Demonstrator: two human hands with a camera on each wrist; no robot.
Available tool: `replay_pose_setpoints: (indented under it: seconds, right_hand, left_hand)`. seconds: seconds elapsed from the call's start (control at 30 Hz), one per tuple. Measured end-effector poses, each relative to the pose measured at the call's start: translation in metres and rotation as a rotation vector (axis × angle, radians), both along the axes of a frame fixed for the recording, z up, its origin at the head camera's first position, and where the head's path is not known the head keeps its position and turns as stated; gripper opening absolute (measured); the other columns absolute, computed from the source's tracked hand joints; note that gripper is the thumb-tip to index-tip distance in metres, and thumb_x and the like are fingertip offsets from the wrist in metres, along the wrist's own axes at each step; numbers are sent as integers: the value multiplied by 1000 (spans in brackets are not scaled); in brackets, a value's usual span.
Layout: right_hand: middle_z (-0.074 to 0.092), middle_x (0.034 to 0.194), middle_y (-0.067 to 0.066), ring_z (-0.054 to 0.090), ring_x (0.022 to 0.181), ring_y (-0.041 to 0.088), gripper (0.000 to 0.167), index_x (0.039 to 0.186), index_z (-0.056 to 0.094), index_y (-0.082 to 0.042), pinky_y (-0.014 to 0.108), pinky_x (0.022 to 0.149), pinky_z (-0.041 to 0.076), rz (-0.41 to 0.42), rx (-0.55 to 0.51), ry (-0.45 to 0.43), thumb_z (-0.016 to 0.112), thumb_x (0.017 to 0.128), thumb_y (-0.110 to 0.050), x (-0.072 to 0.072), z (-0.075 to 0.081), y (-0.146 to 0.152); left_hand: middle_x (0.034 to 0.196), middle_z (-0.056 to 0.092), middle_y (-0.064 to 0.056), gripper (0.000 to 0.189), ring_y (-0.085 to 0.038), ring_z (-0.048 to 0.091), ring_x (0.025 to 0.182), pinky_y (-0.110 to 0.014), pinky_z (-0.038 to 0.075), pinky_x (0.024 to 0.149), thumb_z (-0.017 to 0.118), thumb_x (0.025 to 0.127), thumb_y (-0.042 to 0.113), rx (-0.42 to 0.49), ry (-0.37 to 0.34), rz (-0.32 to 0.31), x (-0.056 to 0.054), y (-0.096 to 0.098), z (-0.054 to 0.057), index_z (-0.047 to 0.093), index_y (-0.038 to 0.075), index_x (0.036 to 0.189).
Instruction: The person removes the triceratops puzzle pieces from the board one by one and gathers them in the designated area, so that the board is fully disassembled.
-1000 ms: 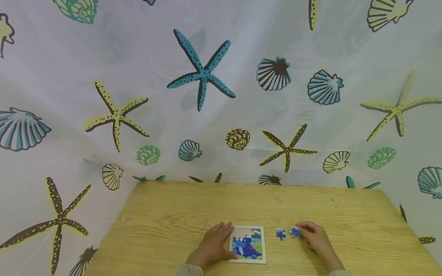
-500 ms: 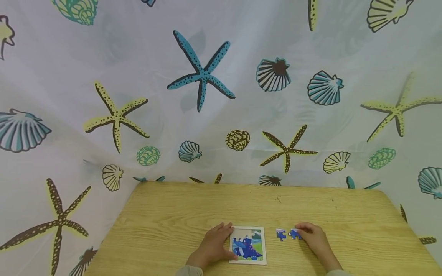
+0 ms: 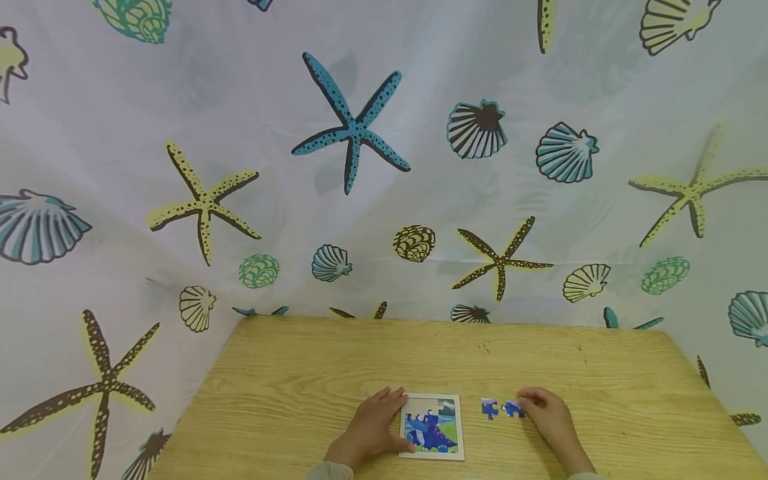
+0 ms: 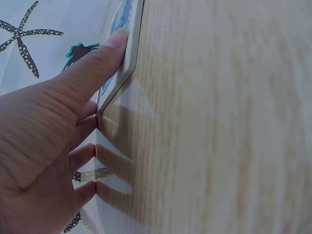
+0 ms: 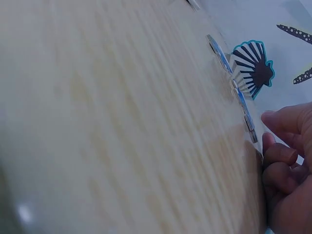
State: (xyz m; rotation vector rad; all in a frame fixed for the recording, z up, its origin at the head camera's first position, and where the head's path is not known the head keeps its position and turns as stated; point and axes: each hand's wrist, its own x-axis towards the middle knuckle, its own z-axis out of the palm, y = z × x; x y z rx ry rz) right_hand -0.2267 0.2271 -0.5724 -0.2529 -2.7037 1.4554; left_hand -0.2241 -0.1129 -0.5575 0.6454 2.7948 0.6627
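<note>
A square jigsaw tray [image 3: 460, 427] lies on the table, its blue dinosaur picture partly filled and the bare backing showing at its upper left. My left hand [image 3: 373, 423] spans the tray's left side. In the left wrist view the thumb [image 4: 117, 39] rests on the tray's rim, and the other fingertips stand on the tabletop. Right of the tray lies a blue puzzle piece [image 3: 489, 407], with a second puzzle piece [image 3: 512, 408] beside it. My right hand [image 3: 549, 413] has curled fingers, thumb and index at the second piece's right edge; I cannot tell whether they pinch it.
The wooden table [image 3: 336, 360] extends behind the tray and to both sides. A white curtain [image 3: 270, 167] printed with starfish and shells hangs around its back and sides.
The second puzzle piece has turned slightly and lies flatter beside the first one, my right fingers staying at its edge. My left hand has stayed at the tray.
</note>
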Motion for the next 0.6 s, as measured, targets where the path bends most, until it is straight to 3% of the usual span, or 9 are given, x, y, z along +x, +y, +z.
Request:
replay_pose_setpoints:
  seconds: [0.4, 0.6]
  right_hand:
    - [67, 97, 7, 55, 81, 10, 23, 105, 67, 4, 20, 67, 46, -39, -136, -53, 62, 90, -13, -1, 0, 5]
    - [67, 100, 9, 55, 81, 8, 25, 107, 66, 4, 20, 66, 46, -33, -161, -48, 62, 91, -14, -1, 1, 3]
  left_hand:
    - [147, 42, -7, 90, -35, 32, 136, -56, 28, 107, 80, 67, 51, 7, 16, -9, 4, 1, 6, 48, 8, 139]
    - [147, 42, -7, 90, -34, 32, 136, -56, 28, 107, 79, 67, 51, 2, 19, -5, 4, 1, 6, 48, 8, 139]
